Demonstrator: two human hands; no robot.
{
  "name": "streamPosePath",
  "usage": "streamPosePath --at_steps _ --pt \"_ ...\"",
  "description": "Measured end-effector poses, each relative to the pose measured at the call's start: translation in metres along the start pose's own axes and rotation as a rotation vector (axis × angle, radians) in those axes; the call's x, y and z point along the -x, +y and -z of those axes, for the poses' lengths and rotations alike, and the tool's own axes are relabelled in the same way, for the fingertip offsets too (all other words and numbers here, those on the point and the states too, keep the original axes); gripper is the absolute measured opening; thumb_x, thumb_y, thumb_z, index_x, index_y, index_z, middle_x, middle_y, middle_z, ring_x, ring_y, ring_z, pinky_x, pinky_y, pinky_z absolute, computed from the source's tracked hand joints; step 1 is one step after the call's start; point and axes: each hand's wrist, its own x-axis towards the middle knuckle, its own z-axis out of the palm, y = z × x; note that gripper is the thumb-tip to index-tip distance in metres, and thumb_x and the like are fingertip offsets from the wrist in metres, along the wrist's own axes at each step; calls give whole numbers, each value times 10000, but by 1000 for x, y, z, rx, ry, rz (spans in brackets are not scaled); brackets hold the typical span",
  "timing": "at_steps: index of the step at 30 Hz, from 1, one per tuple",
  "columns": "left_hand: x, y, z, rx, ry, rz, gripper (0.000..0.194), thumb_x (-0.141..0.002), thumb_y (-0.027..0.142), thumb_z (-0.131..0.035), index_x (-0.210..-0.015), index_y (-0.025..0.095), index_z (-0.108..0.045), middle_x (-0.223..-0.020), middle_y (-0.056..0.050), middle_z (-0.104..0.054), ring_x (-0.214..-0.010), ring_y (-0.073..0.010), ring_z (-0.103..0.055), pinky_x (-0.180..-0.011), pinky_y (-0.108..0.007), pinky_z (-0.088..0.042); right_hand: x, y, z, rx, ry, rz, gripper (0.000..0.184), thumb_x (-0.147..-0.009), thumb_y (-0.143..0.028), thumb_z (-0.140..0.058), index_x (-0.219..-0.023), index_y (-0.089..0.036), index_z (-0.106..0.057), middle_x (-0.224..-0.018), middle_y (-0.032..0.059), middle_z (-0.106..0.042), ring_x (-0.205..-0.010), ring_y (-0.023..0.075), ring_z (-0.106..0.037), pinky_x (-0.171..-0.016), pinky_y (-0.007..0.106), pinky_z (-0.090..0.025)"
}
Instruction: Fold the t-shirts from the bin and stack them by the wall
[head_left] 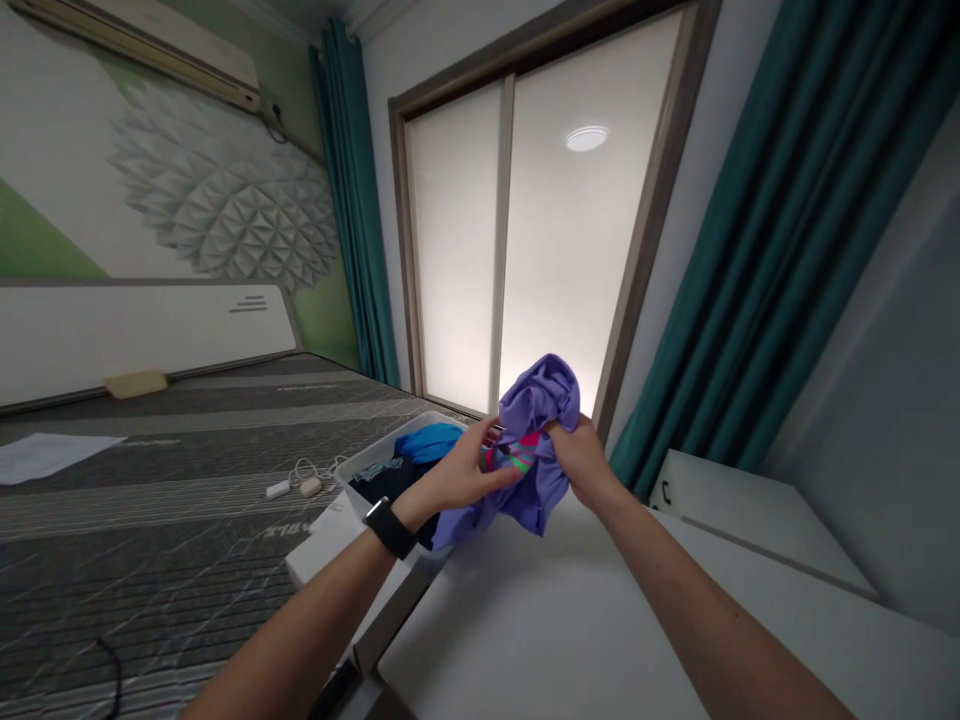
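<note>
A crumpled purple garment (541,395) with a pink and green print hangs between my two hands, above a white tabletop. On its right side my right hand (576,450) has the cloth bunched in closed fingers. My left hand (466,470), wearing a dark watch on its wrist, grips the garment's left side around the print, thumb across the front. Part of the purple cloth droops below the left hand. Just behind the left forearm stands a white plastic bin (346,463) with blue clothing (429,441) and dark clothing (382,482) in it.
The white tabletop (570,610) spans the front, with a white cabinet (757,520) at the right. A bed with a grey striped cover (187,540) lies left, bearing a white charger (277,490), cables and paper (52,455). Sliding doors (555,250) and green curtains (750,270) stand behind.
</note>
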Motion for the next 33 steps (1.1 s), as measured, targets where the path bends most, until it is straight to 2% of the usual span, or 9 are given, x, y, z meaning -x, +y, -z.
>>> streamPosePath --at_steps 2,5,12,16,20,24,29,31,33 --pt "9 -6 -19 -175 -88 -32 707 -751 316 -717 -1387 190 -435 -1304 -138 -559 -1166 -308 -534 -986 -422 -420 0 -10 20 -59 57 -22 340 -719 -401 -674 -941 -144 -689 -841 48 -737 -792 219 -669 -757 342 -535" --pt "16 -11 -43 -310 -147 -45 433 -786 160 -597 -1216 202 -570 -1147 -95 -647 -1061 -290 -584 -934 -410 -437 9 -21 54 -177 144 -75 387 -668 -371 -735 -986 -155 -690 -841 42 -748 -805 225 -691 -760 339 -551" --pt "-8 32 -70 234 -169 -152 343 -811 94 -459 -1109 199 -594 -1059 -29 -673 -985 -199 -613 -895 -298 -456 56 -7 152 -238 288 -332 365 -679 -307 -738 -1025 -203 -684 -826 25 -763 -786 231 -725 -744 339 -587" --pt "-26 53 -110 385 -171 -132 279 -820 109 -427 -1031 187 -593 -999 -24 -659 -962 -195 -603 -884 -307 -468 98 27 192 -172 265 -459 364 -728 -310 -697 -1072 -193 -679 -880 45 -770 -867 252 -727 -835 373 -570" --pt "-33 51 -164 224 -297 -239 324 -798 87 -417 -1054 188 -589 -1035 -45 -652 -987 -201 -590 -926 -332 -453 139 59 216 -96 146 -532 415 -782 -391 -648 -1142 -184 -659 -1033 83 -752 -1001 278 -698 -913 417 -538" --pt "-27 36 -198 -178 -445 -270 413 -793 118 -471 -1187 195 -571 -1140 -83 -614 -1092 -240 -549 -990 -381 -411 161 83 244 224 116 -414 518 -783 -476 -630 -1221 -199 -620 -1243 103 -669 -1196 284 -593 -1049 449 -434" --pt "-17 3 -188 -497 -539 -210 652 -808 313 -574 -1426 191 -406 -1304 -138 -542 -1201 -317 -507 -1013 -459 -390 161 105 285 539 191 -333 693 -716 -455 -621 -1326 -146 -505 -1368 161 -563 -1281 297 -512 -1118 455 -343" --pt "-16 -11 -171 -593 -586 -152 662 -800 266 -571 -1434 192 -399 -1288 -144 -569 -1169 -311 -548 -1005 -459 -396 157 110 294 551 254 -352 705 -734 -433 -576 -1364 -140 -451 -1430 169 -496 -1315 281 -476 -1121 437 -338" --pt "-15 -17 -153 -713 -516 -129 630 -803 173 -543 -1420 200 -421 -1307 -156 -569 -1196 -315 -540 -1023 -480 -370 154 113 296 541 278 -358 670 -753 -414 -541 -1367 -163 -442 -1441 152 -486 -1307 265 -483 -1110 427 -350"
